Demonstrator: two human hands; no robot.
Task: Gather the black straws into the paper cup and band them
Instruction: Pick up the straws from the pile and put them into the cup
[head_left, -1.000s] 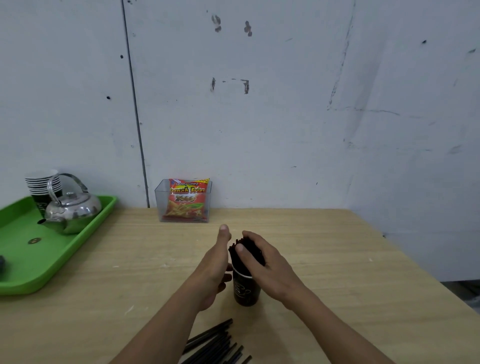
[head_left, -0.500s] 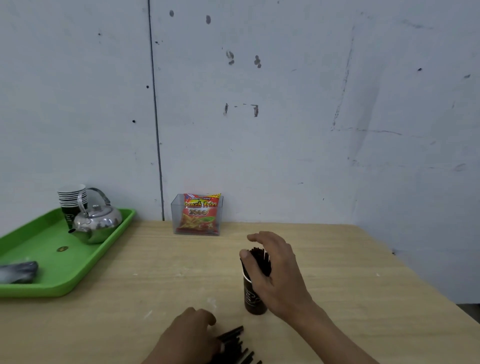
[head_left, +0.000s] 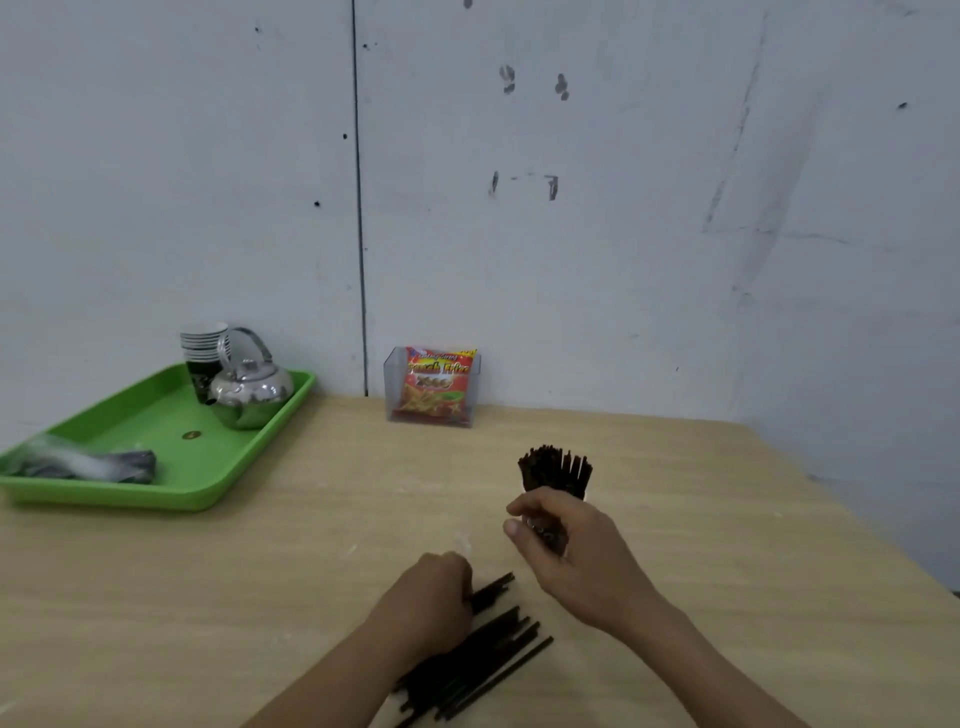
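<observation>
Black loose straws (head_left: 485, 657) at front edge of desk (head_left: 753, 545) | our left hand (head_left: 434, 603) curls round some | right hand (head_left: 571, 556) grips paper cup (head_left: 544, 535) | we should lift them aligned, cup steadied

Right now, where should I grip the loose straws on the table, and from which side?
Take the loose straws across their middle, from above on the left, where the left hand curls over them: they lie flat and near parallel, far tips fanned toward the paper cup.
</observation>
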